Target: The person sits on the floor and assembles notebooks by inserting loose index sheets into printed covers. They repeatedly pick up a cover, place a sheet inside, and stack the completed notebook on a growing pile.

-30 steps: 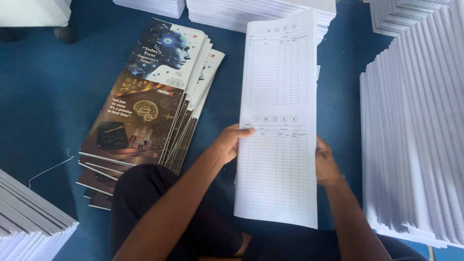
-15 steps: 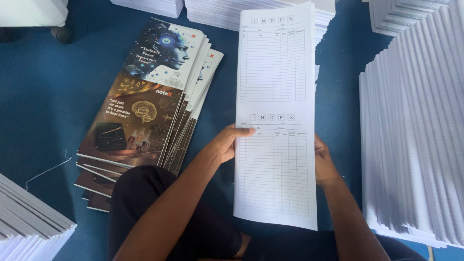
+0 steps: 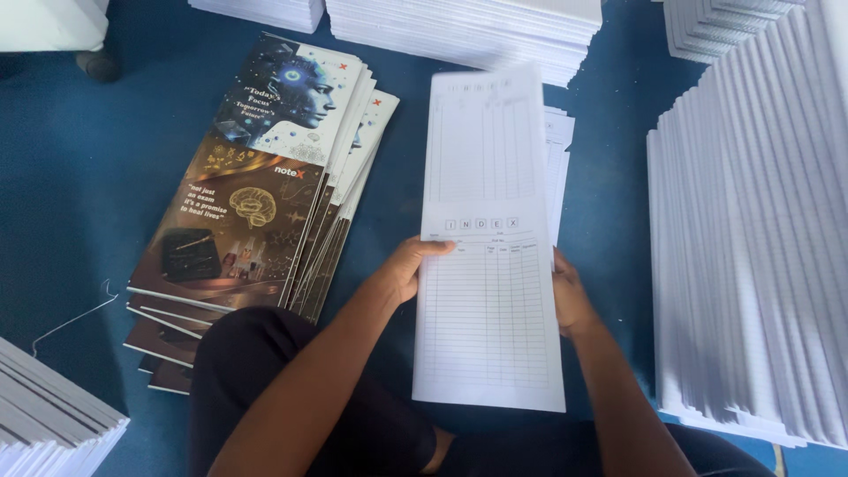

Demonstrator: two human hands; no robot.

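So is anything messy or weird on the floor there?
A little. The stack of printed covers is fanned out crookedly, its edges slipping to the right rather than squared up. A bent wire lies loose on the blue floor beside it. The long ruled sheet, held by both hands, looks flat and undamaged.

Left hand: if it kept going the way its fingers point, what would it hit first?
The left hand points right, across the printed sheet it grips; beyond that, likely the right hand, though depth is unclear.
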